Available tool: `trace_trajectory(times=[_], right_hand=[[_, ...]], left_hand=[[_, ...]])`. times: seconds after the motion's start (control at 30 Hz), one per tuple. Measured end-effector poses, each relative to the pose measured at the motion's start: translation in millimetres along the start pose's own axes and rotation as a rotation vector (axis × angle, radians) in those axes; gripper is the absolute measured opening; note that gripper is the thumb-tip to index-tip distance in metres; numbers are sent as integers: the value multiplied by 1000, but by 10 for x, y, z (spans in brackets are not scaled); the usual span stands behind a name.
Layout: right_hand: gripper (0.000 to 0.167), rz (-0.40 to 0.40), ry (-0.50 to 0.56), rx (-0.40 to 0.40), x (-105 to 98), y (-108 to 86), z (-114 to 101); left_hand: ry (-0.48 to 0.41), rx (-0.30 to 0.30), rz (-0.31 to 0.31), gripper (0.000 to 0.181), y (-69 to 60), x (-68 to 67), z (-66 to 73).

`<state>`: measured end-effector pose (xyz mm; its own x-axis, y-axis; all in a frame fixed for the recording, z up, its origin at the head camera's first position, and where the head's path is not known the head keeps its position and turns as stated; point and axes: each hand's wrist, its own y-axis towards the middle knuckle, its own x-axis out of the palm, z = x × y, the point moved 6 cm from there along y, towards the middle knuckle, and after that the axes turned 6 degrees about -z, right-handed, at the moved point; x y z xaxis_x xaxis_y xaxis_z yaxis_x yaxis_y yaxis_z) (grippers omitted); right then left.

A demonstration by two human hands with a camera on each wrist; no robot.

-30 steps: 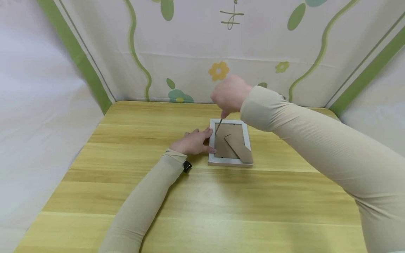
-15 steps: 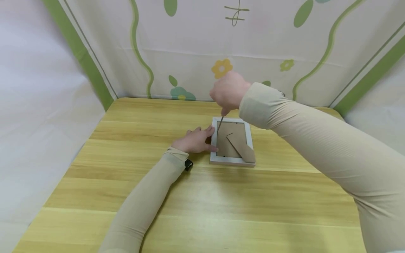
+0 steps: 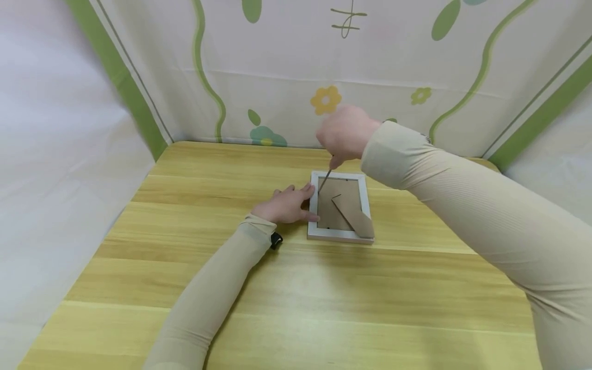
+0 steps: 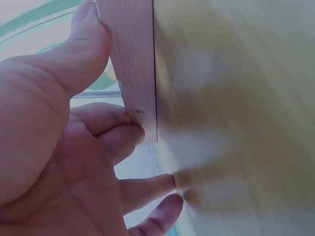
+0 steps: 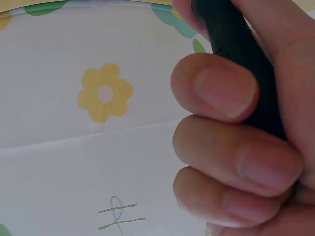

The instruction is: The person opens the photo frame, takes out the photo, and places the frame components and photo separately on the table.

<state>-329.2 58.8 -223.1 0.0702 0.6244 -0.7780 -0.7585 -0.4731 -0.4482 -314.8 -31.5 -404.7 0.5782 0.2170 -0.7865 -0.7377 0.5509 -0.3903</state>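
Picture frame (image 3: 330, 234) is lying back-up near the far side of the table (image 3: 277, 308); dark-handled tool (image 5: 231, 34) is pointing at its left inner edge.
Left hand (image 3: 287, 204) is bracing the left rail, thumb and forefinger spread apart; right hand (image 3: 344, 134) is gripping the tool, fingers curled round the handle. Tip contact: can't tell. Frame is looking light and stiff, likely to slide; outer rails are offering the best hold. Backing board (image 3: 327, 211) is looking thin, could dent under the tip. Stand (image 3: 363, 223) is covering the near right corner, blocking that edge. Printed cloth (image 3: 287, 51) is hanging behind the table.
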Motion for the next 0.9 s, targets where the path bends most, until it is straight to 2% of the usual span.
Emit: trace_trajectory(times=[0.3,0.9], right_hand=[[33,37,25,-3,71,-64,53],[34,23,3,4,57,-57,10]], left_hand=[[-21,12,-1,93,3,2,-2],[-23,22,5,94,12,15,-20]])
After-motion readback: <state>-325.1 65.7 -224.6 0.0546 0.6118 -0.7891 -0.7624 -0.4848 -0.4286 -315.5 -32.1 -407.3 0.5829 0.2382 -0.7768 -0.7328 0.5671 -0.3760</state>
